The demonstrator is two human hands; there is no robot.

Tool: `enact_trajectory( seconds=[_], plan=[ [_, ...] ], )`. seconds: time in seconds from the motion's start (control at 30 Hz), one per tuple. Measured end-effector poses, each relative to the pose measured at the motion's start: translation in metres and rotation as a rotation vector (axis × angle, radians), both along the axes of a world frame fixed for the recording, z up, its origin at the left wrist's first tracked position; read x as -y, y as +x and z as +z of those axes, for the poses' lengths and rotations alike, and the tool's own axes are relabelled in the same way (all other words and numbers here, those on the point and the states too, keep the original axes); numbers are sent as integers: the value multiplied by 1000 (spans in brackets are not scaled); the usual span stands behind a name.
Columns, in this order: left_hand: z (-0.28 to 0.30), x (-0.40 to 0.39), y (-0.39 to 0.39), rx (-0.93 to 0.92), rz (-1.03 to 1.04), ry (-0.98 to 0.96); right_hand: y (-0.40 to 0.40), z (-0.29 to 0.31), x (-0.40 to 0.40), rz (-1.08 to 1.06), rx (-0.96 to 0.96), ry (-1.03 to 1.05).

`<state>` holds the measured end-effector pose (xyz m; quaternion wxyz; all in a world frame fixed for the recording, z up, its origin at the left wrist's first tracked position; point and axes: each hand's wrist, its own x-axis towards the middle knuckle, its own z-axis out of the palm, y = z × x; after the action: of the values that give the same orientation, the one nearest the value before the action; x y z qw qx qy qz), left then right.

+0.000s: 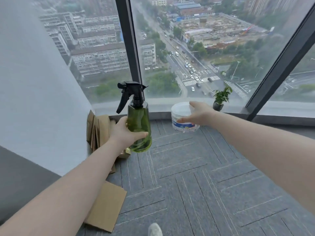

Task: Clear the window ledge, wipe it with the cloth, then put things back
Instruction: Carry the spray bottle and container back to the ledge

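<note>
Left hand [125, 133] gripping green spray bottle [139, 128] low on body. Right hand [198, 114] clasping clear plastic tub [183, 116], fingers spread wide. Both carried above carpet, near ledge [281, 109]. Potted plant [220, 99] sitting on ledge. Risk: tub slipping from shallow side grip.

The left hand [125, 133] grips a green spray bottle [139, 123] upright; the right hand [198, 114] holds a clear plastic tub [183, 116]. A small potted plant [220, 99] stands on the window ledge [281, 109]

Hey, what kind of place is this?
Probably a high-rise office: floor-to-ceiling window glass looks far down onto a road junction, and grey carpet tiles cover the floor.
</note>
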<state>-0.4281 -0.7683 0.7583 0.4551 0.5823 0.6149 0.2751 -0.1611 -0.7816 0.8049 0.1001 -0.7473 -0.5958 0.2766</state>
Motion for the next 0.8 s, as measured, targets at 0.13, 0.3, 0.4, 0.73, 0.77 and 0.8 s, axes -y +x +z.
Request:
enact_trajectory(
  seconds=[0.13, 0.3, 0.4, 0.73, 0.77, 0.8],
  plan=[
    [-16, -114, 49, -2, -50, -28, 34, -20, -105, 8, 20, -32],
    [-50, -262, 108, -1, -105, -50, 84, -58, -240, -42, 11, -35],
    [-69, -330, 140, -37, -101, -67, 110, -81, -311, -69, -1, -71],
    [-177, -529, 235, -196, -29, -140, 207, -200, -537, 1, 7, -195],
    [-191, -547, 246, -219, -9, -160, 216, -215, -557, 7, 3, -203],
    [-205, -565, 257, -241, 0, -177, 225, -231, -577, 14, 2, -213]
  ],
)
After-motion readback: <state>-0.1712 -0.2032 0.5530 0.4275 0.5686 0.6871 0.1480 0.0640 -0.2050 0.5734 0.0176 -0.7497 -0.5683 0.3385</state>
